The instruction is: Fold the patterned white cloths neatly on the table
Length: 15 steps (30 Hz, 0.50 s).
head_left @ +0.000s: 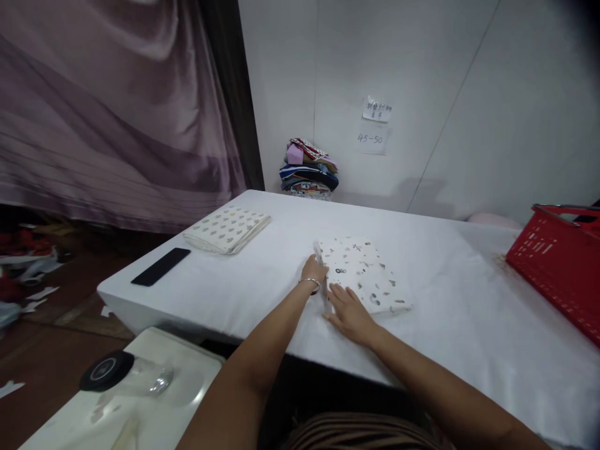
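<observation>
Lying near the front edge of the tabletop, the cloth is folded into a flat packet, white with small scattered prints. The left hand is at its left edge with the fingers bent; I cannot tell if they pinch this edge or only press against it. The right hand is open, with its fingers spread over the near left corner of the cloth.

I judge that the cloth is light and soft, and that it bends easily. It is not fragile, but its layers can slide one over another, and a single pull may open the fold. The left edge looks thin and crumpled, perhaps with something clear on it, so it may be slippery there. A good hold, in my opinion, is at two opposite edges, with all layers taken together and the palms supporting from below.

About direction: the right side of the cloth slants from far left to near right, and the near side runs roughly along the front edge of the tabletop. Its sides seem close to equal, so I cannot name a long axis with certainty. The prints face up and turn in various ways. A second cloth lies apart, by the left edge of the tabletop.
</observation>
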Motion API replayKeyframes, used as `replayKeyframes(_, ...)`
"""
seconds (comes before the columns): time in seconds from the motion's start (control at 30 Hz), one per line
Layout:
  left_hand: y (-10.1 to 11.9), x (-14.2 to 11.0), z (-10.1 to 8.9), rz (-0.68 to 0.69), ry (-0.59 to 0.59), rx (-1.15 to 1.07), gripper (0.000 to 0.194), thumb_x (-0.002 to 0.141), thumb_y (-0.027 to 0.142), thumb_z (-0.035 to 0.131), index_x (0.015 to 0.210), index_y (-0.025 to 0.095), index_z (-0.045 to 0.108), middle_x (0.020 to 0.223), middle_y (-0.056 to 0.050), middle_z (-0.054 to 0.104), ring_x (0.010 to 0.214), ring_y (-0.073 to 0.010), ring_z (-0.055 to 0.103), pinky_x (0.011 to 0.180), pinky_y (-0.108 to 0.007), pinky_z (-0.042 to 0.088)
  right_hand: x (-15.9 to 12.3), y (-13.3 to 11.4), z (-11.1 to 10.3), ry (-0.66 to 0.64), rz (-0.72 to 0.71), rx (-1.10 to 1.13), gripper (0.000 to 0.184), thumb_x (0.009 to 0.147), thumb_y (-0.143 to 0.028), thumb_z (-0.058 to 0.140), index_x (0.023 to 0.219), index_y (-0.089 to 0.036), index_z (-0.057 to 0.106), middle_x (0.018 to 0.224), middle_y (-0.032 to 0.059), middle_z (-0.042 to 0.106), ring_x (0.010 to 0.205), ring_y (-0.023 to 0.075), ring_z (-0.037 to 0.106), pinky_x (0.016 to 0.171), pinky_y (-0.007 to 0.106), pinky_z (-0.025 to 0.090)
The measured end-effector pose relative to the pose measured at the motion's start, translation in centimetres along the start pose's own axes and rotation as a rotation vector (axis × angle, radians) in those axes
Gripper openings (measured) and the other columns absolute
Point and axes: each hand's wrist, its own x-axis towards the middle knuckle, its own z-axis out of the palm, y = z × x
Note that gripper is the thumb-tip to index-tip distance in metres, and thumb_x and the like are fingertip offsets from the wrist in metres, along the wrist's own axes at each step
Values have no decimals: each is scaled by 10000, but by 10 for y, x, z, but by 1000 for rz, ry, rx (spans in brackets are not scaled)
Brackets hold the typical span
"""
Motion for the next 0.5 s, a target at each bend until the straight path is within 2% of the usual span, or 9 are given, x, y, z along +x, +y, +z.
replayKeyframes(0.1,1,-2,-1,13,11,9,654,719,238,632,1323,147,400,1281,-128,550,1150,-214,537,920,-272,404,2,-11,14,46,-4,-73,639,883,-498,438,1390,-115,369,1482,168,241,1374,295,178,1104,496,152)
replayKeyframes(0.2,5,-4,1,34,26,24,619,731,206,604,1315,131,412,1292,-144,533,1165,-221,523,941,-281,398,2,-11,20,70,-16,-117,642,869,-448,480,1391,-94,361,1480,182,238,1368,311,189,1099,507,161)
replayKeyframes(0.4,24,-10,13,190,106,133,494,834,210,468,1324,174,411,1451,-95,354,1342,-207,298,1069,-317,289,3,-11,18,84,-19,-150,651,861,-415,501,1396,-76,350,1449,202,303,1355,327,223,1090,514,188)
replayKeyframes(0.5,23,-10,17,179,81,241,468,882,264,402,1344,190,388,1474,-83,317,1360,-211,259,1090,-357,257,1,-11,20,72,-15,-147,648,852,-405,514,1391,-80,362,1456,201,285,1358,329,214,1089,517,193)
